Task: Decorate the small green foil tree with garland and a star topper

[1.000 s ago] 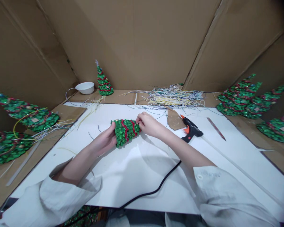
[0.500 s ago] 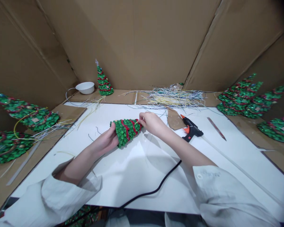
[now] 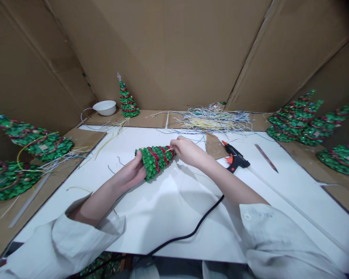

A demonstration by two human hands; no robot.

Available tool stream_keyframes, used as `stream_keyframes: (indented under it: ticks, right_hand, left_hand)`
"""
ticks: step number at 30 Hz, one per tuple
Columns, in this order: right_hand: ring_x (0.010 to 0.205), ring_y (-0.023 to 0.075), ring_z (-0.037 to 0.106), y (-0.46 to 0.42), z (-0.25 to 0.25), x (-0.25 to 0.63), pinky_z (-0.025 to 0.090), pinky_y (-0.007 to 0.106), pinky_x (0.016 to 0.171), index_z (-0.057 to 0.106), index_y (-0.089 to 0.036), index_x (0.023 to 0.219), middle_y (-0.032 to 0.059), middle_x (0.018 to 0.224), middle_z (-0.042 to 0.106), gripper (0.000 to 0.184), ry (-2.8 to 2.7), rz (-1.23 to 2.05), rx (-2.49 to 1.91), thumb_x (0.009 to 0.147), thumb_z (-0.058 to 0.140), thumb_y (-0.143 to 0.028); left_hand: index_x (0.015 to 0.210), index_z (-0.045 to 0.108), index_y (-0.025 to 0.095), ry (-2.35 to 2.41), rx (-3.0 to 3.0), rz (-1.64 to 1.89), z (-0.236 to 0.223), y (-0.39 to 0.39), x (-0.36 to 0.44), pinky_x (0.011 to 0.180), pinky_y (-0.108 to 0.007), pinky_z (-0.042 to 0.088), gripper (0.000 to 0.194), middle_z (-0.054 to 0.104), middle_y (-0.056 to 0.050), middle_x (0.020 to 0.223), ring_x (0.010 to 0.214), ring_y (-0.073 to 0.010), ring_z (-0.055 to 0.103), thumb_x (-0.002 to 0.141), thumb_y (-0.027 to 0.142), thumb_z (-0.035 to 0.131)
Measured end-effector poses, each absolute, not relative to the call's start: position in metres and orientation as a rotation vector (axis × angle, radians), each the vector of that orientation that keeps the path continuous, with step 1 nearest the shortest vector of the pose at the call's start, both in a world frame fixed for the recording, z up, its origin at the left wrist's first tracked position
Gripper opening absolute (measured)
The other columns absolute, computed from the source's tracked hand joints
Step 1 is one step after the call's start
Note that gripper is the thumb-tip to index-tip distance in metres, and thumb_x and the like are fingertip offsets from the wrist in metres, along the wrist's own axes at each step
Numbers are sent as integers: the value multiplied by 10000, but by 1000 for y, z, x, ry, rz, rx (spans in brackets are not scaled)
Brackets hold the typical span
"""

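Both arms wear loose white shirt sleeves pushed up the forearms, a button on the right cuff.

We see a green cone tree (image 3: 155,159) banded with red garland stripes, against a white board (image 3: 168,217). We note white sleeves (image 3: 75,240) at both arms. A glue gun (image 3: 234,159) shows black with an orange nozzle and trigger, its cord (image 3: 189,232) black. We find plain brown cardboard walls (image 3: 174,50) all round and a brown cardboard scrap (image 3: 213,146). A bowl (image 3: 104,107) is white. The upright tree (image 3: 127,99) behind is green with red spirals. We see a strip pile (image 3: 215,118) mixing white, yellow and pale blue. Finished trees (image 3: 305,118) at the sides gleam green with red bands and small gold dots.
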State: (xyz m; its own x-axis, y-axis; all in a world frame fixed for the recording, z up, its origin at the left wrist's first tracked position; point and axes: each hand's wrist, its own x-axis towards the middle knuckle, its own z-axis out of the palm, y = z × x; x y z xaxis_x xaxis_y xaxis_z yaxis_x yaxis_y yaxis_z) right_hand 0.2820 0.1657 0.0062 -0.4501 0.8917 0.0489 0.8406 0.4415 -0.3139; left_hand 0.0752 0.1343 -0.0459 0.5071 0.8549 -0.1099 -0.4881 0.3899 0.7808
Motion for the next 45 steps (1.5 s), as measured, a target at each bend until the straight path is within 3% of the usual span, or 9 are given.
stream_keyframes:
  ticks: [6, 10, 14, 24, 29, 39, 45]
  right_hand:
    - [859, 224, 596, 173, 9, 294, 340, 273, 633, 586, -175, 1009, 103, 993, 661, 213, -2397, 372, -1726, 918, 442, -303]
    - [781, 163, 567, 179, 11, 304, 339, 238, 623, 582, -173, 874, 58, 891, 665, 130, -2393, 526, -1616, 878, 455, -196]
    - [730, 143, 534, 175, 13, 305, 297, 228, 582, 592, -190, 797, 32, 834, 657, 182, -2390, 461, -1596, 813, 437, -97]
    - [810, 180, 589, 159, 19, 295, 256, 252, 571, 632, -222, 918, 52, 923, 693, 240, -2438, 261, -1619, 882, 401, -169]
    - [811, 196, 606, 169, 21, 294, 268, 259, 563, 651, -231, 884, 51, 892, 700, 198, -2536, 266, -1694, 877, 454, -212]
    - [850, 229, 626, 188, 24, 286, 339, 276, 609, 684, -201, 900, 122, 976, 700, 230, -2668, 218, -1694, 814, 491, -112]
    - [809, 190, 611, 177, 20, 284, 295, 261, 577, 668, -239, 895, 55, 902, 707, 230, -2669, 261, -1587, 859, 450, -172]
  left_hand:
    - [1385, 468, 155, 552, 754, 920, -49, 135, 73, 1174, -401, 261, 589, 562, -113, 1366, 1383, -258, 377, 910, 503, 446]
    - [1328, 529, 124, 546, 757, 909, -48, 134, 74, 1174, -415, 261, 580, 550, -129, 1375, 1386, -278, 368, 904, 512, 449]
    - [1269, 581, 125, 545, 770, 904, -45, 133, 75, 1173, -382, 264, 550, 524, -113, 1404, 1398, -260, 349, 913, 512, 420]
    - [1288, 568, 154, 601, 761, 891, -48, 134, 71, 1154, -408, 297, 543, 553, -113, 1376, 1394, -268, 355, 905, 518, 444]
    - [1240, 615, 178, 570, 844, 852, -44, 135, 70, 1160, -348, 283, 516, 542, -74, 1392, 1399, -239, 350, 910, 524, 423]
    - [1265, 590, 181, 545, 857, 803, -56, 142, 57, 1116, -349, 322, 504, 609, -109, 1312, 1321, -246, 467, 907, 505, 448]
    - [1305, 556, 158, 543, 870, 796, -55, 141, 56, 1082, -348, 351, 545, 599, -129, 1320, 1284, -258, 506, 904, 510, 445]
